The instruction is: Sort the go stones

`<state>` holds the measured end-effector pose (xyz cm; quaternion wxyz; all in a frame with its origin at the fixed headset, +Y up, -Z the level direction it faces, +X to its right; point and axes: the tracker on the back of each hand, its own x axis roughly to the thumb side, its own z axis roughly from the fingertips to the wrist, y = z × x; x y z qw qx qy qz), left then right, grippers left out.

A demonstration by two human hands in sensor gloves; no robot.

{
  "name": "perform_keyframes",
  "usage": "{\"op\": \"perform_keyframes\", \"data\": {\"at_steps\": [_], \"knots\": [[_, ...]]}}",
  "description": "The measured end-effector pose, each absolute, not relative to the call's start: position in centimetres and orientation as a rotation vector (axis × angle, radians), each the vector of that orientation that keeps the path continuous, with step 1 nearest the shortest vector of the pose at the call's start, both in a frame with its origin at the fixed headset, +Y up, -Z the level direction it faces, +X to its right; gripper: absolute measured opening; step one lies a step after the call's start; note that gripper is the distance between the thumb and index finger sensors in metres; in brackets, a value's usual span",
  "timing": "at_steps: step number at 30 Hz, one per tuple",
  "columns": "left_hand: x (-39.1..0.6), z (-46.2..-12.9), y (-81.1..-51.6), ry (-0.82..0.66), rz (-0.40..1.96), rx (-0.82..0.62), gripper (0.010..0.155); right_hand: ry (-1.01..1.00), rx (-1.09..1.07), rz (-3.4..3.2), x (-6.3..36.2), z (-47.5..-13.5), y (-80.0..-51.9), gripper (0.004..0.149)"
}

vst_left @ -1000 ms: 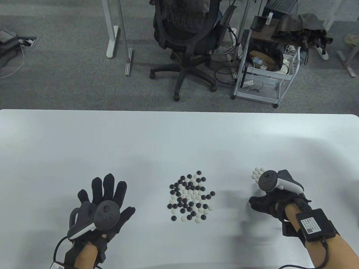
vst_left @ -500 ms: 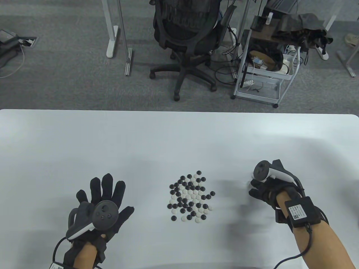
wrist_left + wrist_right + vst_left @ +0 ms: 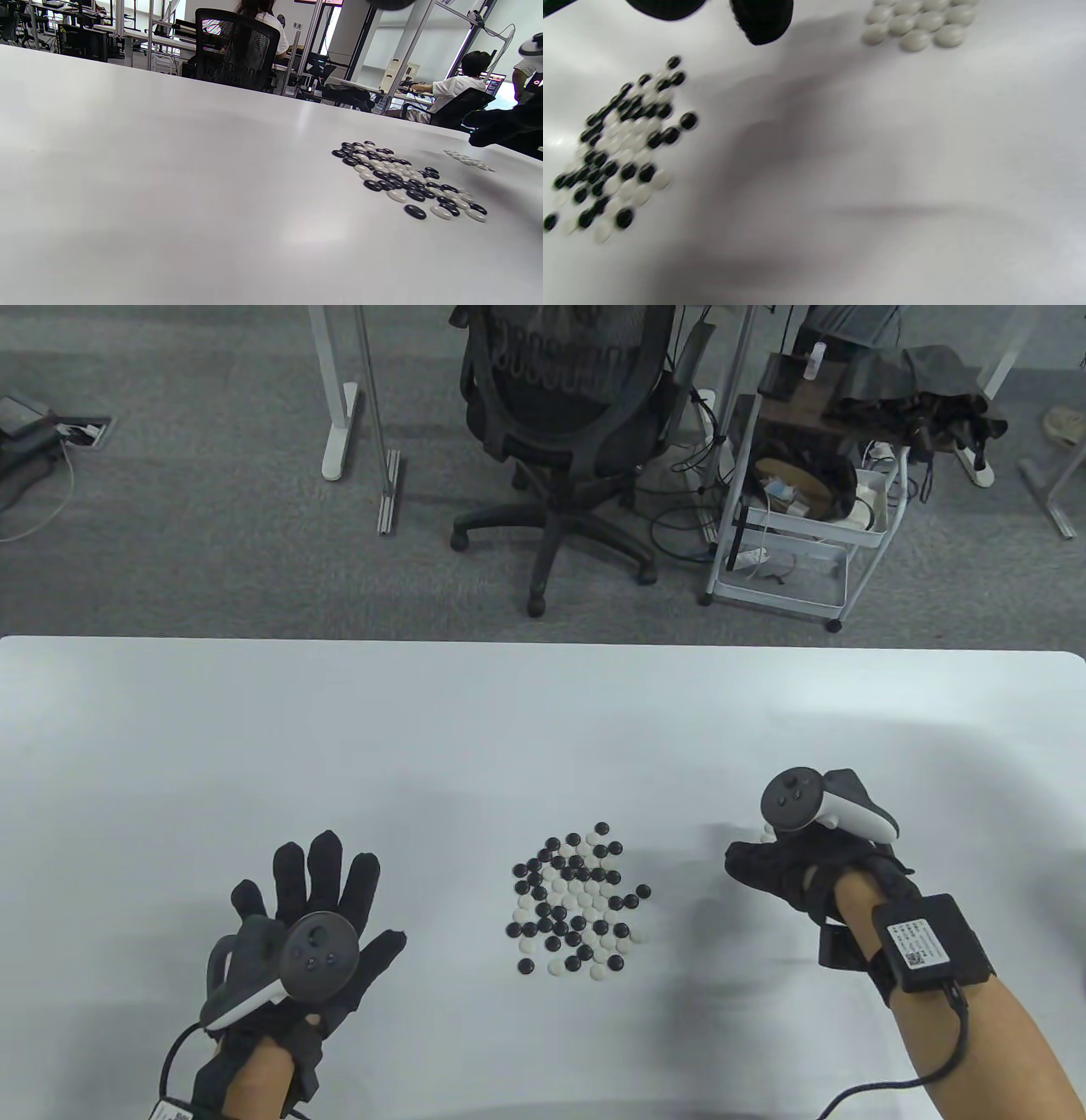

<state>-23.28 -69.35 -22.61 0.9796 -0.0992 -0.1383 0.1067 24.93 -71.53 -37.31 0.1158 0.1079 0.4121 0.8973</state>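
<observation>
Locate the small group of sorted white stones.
The white stones lie on the table's right side, apart from the mixed pile; in the table view the right hand mostly hides them.

Beyond the far edge of the smooth white table lies grey carpeted floor, where a black mesh-backed swivel office chair stands beside a white wire trolley loaded with cables and boxes. White metal desk legs stand further left. The left wrist view shows bright windows and seated people at desks.
</observation>
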Motion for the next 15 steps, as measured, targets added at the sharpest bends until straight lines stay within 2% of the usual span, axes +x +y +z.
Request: {"op": "perform_keyframes", "data": {"at_steps": [9,15], "knots": [[-23.2,-22.6,-69.4,-0.279,0.215,-0.2,0.077,1.406,0.687,2.6,17.5,-33.8,-74.0,0.063],[-23.2,-22.5,-69.3,-0.277,0.215,-0.2,0.077,1.443,0.771,2.614,15.6,-32.9,-75.5,0.065]]}}
